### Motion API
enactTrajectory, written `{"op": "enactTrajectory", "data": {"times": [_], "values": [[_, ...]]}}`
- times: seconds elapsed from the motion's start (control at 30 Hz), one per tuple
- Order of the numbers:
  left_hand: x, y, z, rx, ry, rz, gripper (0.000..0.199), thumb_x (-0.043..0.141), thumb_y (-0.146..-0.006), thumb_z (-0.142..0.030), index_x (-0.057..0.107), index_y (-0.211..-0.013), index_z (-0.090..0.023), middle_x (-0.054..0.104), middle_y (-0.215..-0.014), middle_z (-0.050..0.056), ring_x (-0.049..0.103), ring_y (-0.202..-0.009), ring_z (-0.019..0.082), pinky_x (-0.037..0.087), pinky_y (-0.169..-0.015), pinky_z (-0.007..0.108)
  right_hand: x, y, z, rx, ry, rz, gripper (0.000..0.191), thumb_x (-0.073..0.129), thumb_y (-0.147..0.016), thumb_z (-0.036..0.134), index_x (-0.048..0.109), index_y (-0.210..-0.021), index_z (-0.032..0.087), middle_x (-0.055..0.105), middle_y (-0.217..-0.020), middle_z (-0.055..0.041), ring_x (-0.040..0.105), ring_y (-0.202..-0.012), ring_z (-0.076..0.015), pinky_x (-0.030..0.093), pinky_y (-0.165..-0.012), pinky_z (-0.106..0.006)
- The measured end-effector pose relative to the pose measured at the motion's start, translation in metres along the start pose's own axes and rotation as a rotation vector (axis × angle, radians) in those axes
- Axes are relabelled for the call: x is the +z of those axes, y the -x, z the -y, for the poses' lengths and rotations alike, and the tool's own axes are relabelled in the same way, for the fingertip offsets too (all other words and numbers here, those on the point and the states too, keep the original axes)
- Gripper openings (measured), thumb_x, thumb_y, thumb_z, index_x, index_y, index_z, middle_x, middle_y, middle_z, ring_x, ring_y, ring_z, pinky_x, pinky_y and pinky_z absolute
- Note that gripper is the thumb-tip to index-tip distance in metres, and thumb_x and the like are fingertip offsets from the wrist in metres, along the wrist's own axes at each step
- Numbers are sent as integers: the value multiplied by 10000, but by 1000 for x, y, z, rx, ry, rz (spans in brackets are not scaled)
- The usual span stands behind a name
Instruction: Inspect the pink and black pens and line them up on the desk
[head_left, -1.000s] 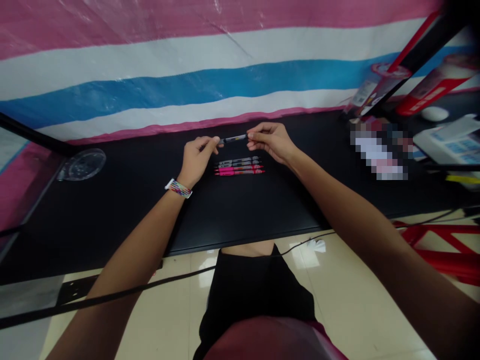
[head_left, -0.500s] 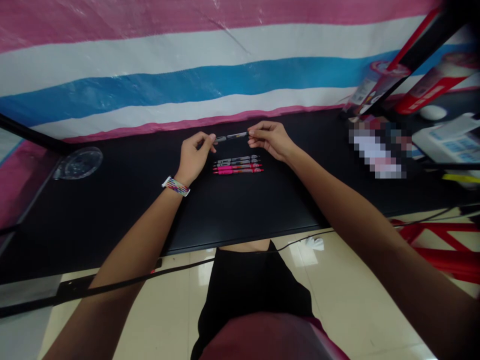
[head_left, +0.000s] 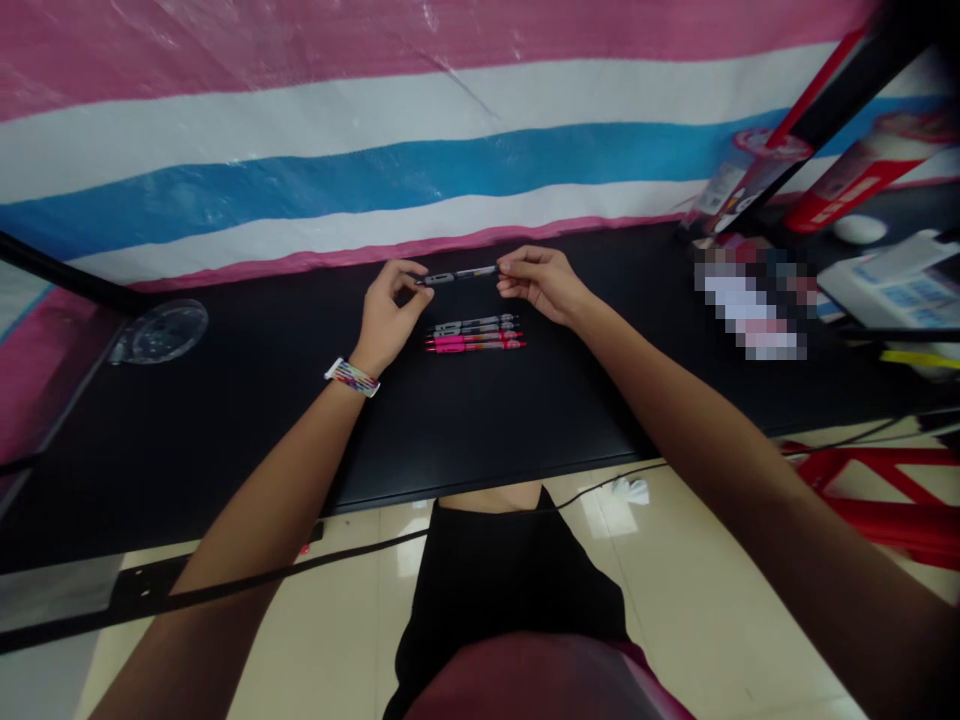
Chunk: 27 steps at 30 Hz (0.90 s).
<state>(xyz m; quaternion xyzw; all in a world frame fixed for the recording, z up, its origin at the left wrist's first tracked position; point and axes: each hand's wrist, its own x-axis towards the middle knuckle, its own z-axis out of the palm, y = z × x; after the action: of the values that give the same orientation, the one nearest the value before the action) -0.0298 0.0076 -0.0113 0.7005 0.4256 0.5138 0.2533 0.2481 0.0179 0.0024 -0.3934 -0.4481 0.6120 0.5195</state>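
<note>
A black-and-clear pen (head_left: 461, 274) is held level above the far part of the black table, spanning the gap between my hands. My left hand (head_left: 390, 310) has thumb and forefinger at the pen's left end, and its dark tip shows between them. At the other end, my right hand (head_left: 546, 285) pinches the pen between thumb and fingertips. Just below, on the table, several pens lie side by side in a row. The upper ones are black-and-clear pens (head_left: 480, 325); nearest me are pink pens (head_left: 480, 345).
On the black table (head_left: 247, 430), a clear plastic lid (head_left: 166, 330) lies at the left. To the right stand a clear cup (head_left: 739, 175) and a red-labelled container (head_left: 862, 185), near a white round object (head_left: 859, 229). A black cable (head_left: 375, 545) crosses below the table edge.
The left thumb and forefinger have parted slightly, so more of the pen's left end shows. The right hand keeps its pinch. The row of pens lies as before.
</note>
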Motion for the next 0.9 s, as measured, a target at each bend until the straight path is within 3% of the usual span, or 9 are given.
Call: {"op": "enactTrajectory", "data": {"times": [0.07, 0.17, 0.27, 0.5, 0.9], "values": [[-1, 0, 0, -1, -17, -10, 352, 816, -967, -598, 734, -942, -257, 762, -846, 26, 726, -811, 189, 593, -834, 345, 0, 0, 0, -11, -7, 1, 213, 961, -861, 207, 751, -828, 200, 758, -767, -8, 763, -696, -130, 696, -712, -249], [-3, -1, -2, -21, -87, -23, 541, 632, -1086, -659, 689, -736, -251, 681, -654, 11, 650, -649, 174, 571, -738, 345, 1, 0, 0, -18, 3, -9, 207, 959, -857, 224, 753, -845, 209, 756, -772, -5, 757, -707, -136, 694, -719, -261], [-4, -1, -1, -29, -106, -45, 631, 590, -1102, -682, 648, -645, -251, 591, -553, 1, 575, -560, 164, 539, -663, 335, 0, 1, -2, -27, 15, -9, 174, 935, -849, 203, 764, -880, 210, 761, -792, -7, 758, -721, -141, 689, -733, -271], [-5, -5, 14, -81, 35, -106, 179, 870, -895, -398, 798, -946, -243, 810, -909, 34, 746, -844, 188, 611, -853, 333, -4, -4, -5, -111, 45, -125, 124, 852, -817, 160, 755, -869, 218, 738, -764, 9, 726, -680, -134, 648, -676, -258], [-6, -3, 18, -88, 26, -92, 119, 834, -915, -249, 854, -1031, -236, 858, -1008, 64, 813, -969, 220, 663, -950, 385, -3, -5, -3, -117, 65, -177, 129, 833, -832, 163, 728, -870, 228, 694, -750, 9, 695, -687, -143, 625, -684, -276]]}}
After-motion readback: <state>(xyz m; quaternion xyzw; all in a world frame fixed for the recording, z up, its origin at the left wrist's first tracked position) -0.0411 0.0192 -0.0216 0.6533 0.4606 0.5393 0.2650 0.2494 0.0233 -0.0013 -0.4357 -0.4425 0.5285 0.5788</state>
